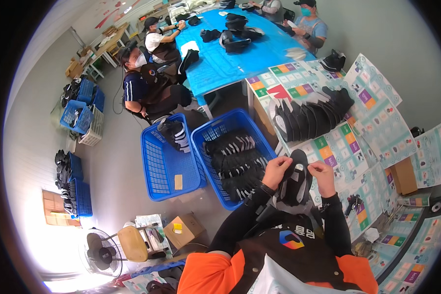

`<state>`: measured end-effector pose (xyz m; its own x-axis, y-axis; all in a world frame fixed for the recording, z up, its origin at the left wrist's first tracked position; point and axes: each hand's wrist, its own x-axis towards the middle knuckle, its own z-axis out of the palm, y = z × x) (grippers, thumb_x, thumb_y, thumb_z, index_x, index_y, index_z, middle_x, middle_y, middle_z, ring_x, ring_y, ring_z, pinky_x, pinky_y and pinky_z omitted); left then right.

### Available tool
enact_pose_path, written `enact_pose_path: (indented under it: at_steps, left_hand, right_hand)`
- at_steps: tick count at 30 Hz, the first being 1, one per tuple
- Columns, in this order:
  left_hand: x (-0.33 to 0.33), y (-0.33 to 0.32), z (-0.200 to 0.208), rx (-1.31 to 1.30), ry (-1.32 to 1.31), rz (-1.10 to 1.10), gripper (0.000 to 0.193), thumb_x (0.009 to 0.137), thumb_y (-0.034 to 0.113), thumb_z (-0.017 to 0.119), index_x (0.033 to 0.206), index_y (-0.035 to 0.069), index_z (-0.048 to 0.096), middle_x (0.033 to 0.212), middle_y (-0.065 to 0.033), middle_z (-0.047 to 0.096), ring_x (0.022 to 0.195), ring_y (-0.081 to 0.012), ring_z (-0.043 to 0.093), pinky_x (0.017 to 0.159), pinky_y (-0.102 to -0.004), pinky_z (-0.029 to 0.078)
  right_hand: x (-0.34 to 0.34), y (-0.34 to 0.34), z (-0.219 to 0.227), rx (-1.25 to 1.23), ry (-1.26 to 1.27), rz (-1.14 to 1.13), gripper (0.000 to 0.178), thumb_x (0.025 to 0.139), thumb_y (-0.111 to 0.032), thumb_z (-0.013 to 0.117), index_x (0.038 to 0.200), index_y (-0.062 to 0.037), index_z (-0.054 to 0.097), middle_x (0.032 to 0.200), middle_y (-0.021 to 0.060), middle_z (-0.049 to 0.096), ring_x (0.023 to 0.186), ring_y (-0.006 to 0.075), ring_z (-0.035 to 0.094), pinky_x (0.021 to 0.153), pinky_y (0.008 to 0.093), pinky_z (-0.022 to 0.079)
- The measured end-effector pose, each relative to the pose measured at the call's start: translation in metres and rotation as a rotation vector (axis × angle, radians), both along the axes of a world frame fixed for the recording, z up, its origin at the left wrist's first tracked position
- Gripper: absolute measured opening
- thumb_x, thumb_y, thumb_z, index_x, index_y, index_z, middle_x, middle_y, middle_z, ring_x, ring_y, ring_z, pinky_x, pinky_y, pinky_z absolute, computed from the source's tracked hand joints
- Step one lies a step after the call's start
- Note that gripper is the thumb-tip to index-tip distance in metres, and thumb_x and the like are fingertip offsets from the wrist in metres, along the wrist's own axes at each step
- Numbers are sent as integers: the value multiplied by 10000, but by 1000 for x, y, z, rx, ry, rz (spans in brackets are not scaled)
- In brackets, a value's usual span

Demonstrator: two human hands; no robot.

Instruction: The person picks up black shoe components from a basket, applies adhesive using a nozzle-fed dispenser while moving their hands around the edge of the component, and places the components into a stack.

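Note:
In front of my chest is a black shoe upper (299,158) with grey and white parts. My left hand (276,172) pinches its left edge, and my right hand (322,178) pinches the opposite edge. Its lower part lies between my wrists, over a pale surface partly hidden by it. Just beyond my hands, a row of black shoe uppers (311,120) stands nested together on the paper-covered table (323,144). To my left, a blue basket (197,142) holds several rows of black uppers (242,164) with light edges.
Left of that basket, another blue basket (149,169) holds a bundle of uppers and a cardboard piece. Several people sit around a blue-covered table (213,68) with shoe parts. A fan (102,254), a stool (132,243) and a cardboard box (183,230) are at lower left.

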<state>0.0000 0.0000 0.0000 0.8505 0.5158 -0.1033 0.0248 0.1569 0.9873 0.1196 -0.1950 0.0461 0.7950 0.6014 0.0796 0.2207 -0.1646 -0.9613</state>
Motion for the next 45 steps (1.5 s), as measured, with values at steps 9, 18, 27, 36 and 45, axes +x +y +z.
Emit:
enact_pose_path:
  at_steps: [9,18,27,36,45]
  left_hand:
    - [-37,82,20,-400,22,-112,248,1057,224,599,1072,-1,702,988,-1,703,903,-100,646,829,-257,503]
    - [-192,169,-9,-163,-43,416,249,1043,244,618,976,13,680,870,47,609,827,-48,525,747,-238,442]
    - [-368,193,5,-72,109,760,306,1053,241,602,977,-38,704,858,-2,663,774,-82,561,698,-255,460]
    - [-373,158,-119,259,576,635,397,985,327,651,921,-61,702,802,-181,718,744,-246,673,720,-394,513]
    - [-348,126,-122,346,677,429,370,974,316,636,949,-45,709,866,-223,713,831,-359,695,780,-450,520]
  right_hand:
    - [-18,74,82,-162,-389,202,574,887,-110,754,1394,-8,505,980,40,629,860,144,619,785,289,514]
    - [-151,168,288,82,-461,1111,107,846,-116,635,901,-32,598,776,116,573,698,324,634,587,387,499]
    - [-145,253,157,-24,-95,1011,762,988,-382,694,1503,37,319,1346,211,587,1228,267,600,1023,373,488]
    - [-179,248,102,-453,1171,1407,980,1022,-688,366,1632,-3,22,1670,285,168,1509,441,303,1188,579,341]
    - [-179,206,114,-529,-148,1478,599,957,-399,702,1364,26,589,1263,227,694,1042,304,724,838,370,564]
